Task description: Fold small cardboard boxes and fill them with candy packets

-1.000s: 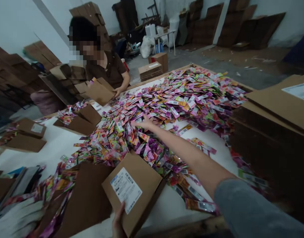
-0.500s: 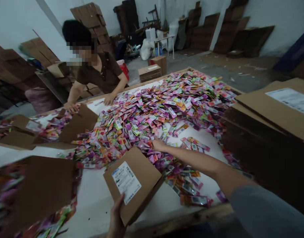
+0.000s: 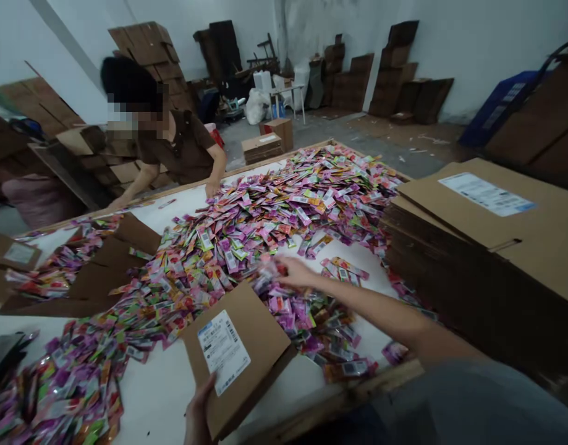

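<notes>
Gathering step: right hand (image 3: pixel 295 272) closed on a bunch of sachets (image 3: pixel 269 275) just above the cardboard box (image 3: pixel 237 355), left hand (image 3: pixel 198 414) clamping its near edge. Next, judged: sachets into the box mouth.

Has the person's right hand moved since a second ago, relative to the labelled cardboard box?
Yes. The right hand has drawn back from deep in the packet pile toward the labelled cardboard box, now close to its far corner.

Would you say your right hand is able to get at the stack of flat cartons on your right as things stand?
Probably yes: the right hand rests on packets, and the stack of flat cartons lies just beyond with nothing upright between.
</notes>
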A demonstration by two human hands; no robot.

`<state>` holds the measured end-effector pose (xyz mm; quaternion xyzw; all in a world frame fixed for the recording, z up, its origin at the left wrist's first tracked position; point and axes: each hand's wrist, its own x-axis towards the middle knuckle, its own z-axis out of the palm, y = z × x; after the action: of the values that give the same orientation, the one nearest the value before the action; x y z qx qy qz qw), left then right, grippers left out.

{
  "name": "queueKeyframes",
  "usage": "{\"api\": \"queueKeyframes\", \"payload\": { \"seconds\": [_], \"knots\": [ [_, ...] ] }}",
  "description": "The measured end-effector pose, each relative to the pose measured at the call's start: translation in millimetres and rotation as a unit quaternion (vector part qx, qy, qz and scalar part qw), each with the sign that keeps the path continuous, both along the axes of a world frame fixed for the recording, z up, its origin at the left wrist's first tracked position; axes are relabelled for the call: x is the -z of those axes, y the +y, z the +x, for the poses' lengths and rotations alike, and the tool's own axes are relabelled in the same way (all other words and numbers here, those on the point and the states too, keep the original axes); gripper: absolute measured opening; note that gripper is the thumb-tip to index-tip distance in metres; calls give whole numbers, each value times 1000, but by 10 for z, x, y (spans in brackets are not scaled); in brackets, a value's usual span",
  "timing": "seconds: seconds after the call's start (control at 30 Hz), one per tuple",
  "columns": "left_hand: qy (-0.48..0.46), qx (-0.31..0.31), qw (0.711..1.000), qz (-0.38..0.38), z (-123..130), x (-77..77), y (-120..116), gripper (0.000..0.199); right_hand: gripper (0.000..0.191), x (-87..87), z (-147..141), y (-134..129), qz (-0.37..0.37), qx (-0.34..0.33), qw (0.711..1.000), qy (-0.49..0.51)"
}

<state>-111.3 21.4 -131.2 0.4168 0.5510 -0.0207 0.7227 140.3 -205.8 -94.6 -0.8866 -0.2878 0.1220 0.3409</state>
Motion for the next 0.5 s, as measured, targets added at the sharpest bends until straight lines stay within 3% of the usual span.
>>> {"api": "queueKeyframes", "payload": {
  "seconds": [0.07, 0.13, 0.2, 0.27, 0.37, 0.43, 0.5],
  "knots": [
    [-13, 7, 1000, -7, 11, 27, 32, 45, 74, 16, -8, -513, -38, 80, 996, -12],
    [-21, 11, 1000, -4, 21, 40, 35, 48, 93, 143, -161, -949, -135, 191, 971, 51],
    [-18, 8, 1000, -2, 32, 39, 14, 47, 110, 331, -389, -1116, -211, 222, 945, 116],
    [-33, 4, 999, 2, 46, 33, -24, 45, 118, 501, -576, -950, -217, 200, 950, 103],
    [-71, 2, 997, -11, 69, 40, -86, 48, 109, 589, -625, -305, -142, 146, 974, 94],
    [-88, -14, 996, -25, 88, 63, -114, 52, 97, 491, -536, 137, -81, 99, 987, 100],
    [-100, -46, 993, -33, 116, 93, -120, 57, 84, 268, -429, 444, -36, 48, 994, 91]
  ]
}}
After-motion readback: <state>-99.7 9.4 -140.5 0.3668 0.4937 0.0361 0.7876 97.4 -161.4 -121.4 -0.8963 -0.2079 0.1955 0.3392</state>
